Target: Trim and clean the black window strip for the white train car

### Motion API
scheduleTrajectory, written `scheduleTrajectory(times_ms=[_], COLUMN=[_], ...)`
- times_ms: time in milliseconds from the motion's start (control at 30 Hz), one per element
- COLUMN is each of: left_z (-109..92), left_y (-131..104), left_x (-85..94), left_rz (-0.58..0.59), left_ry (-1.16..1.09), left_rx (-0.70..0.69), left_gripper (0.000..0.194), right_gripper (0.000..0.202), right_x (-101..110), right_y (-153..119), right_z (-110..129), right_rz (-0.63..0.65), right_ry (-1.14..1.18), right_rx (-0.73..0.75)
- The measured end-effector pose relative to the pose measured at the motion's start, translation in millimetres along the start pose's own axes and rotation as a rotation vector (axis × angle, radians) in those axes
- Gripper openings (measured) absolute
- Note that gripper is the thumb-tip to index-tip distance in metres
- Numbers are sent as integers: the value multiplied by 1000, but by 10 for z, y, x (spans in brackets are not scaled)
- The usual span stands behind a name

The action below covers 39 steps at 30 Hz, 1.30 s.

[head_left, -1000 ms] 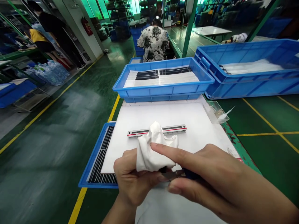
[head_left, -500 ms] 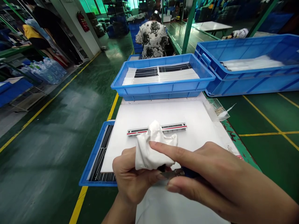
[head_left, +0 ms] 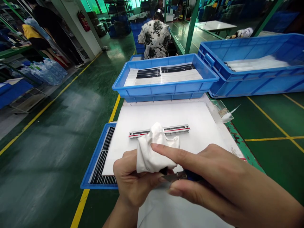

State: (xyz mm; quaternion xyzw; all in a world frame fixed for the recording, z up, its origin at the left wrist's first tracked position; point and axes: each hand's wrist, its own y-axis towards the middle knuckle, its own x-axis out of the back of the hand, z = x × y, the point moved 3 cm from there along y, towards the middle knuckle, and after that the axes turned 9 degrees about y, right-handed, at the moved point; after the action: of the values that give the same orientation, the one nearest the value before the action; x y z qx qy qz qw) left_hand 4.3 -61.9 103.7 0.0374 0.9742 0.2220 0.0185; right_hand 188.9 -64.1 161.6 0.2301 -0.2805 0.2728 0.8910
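Observation:
My left hand (head_left: 135,180) is closed round a bunched white cloth (head_left: 155,153), just in front of me over the near edge of the white board (head_left: 190,114). In my right hand (head_left: 209,171) is a knife (head_left: 179,176) with a metal blade and a dark blue handle, its tip by my left thumb. My right index finger rests on the cloth. A small dark thing shows under the cloth, too hidden to name. Behind the cloth a silver strip (head_left: 178,128) with a red line lies across the board, its middle covered from view.
A blue tray (head_left: 166,87) of white and black strips stands at the board's far edge. Another blue tray (head_left: 85,177) of dark strips sits at left, a clear box (head_left: 220,111) at right. Large blue bins (head_left: 251,85) stand beyond. A person (head_left: 155,38) sits ahead.

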Motion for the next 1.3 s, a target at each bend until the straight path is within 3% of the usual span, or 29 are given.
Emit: scheduleTrajectory(times_ms=[267,1033,1300], left_z=[13,-23,5], left_y=[-2,49,31], left_x=[4,-42,-42], left_rz=[-19,-18,2], left_ry=[2,53,36], left_rx=[-6,-40,-43], left_gripper=[14,11,18], right_gripper=[36,40,40], right_x=[10,9,6], right_y=[20,-1,-20], right_z=[30,5,31], right_rz=[-34,13,31], right_ry=[-18,14,10], right_rx=[30,-21,-36])
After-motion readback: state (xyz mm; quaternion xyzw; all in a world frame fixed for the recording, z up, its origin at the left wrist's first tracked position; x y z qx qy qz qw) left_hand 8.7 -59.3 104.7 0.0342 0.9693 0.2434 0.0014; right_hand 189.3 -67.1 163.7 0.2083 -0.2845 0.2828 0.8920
